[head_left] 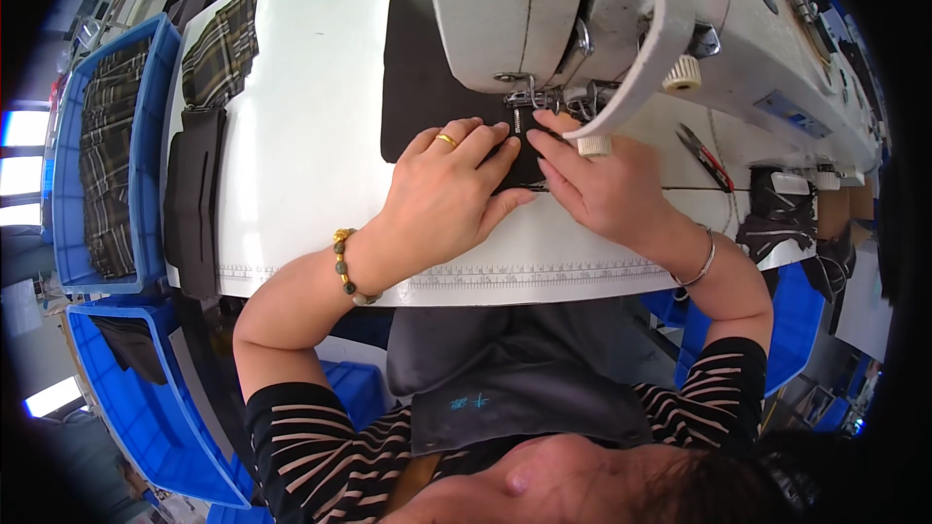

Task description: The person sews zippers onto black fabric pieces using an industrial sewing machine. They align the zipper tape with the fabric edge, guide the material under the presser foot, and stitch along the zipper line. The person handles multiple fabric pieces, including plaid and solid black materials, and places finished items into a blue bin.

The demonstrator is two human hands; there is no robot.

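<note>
A dark brown fabric panel (413, 68) lies flat on the white table, partly beneath the head of a white sewing machine (485, 19). My left hand (442, 184) rests on the panel's near part, fingers stretched out and thumb pointing right. Just right of it, my right hand (607, 184) lies with extended fingers beside the presser foot (524, 99). Both sets of fingertips press close to a small light strip (517, 122) on the cloth in front of the foot. Part of the panel is hidden by the hands and the machine.
Snips with red handles (709, 160) lie to the right, near dark bundled pieces (777, 209). Plaid pieces (221, 49) and dark strips (199, 204) are stacked at left. Beyond them stands a blue bin (160, 155) of plaid fabric. A ruler scale (485, 275) follows the table's front edge.
</note>
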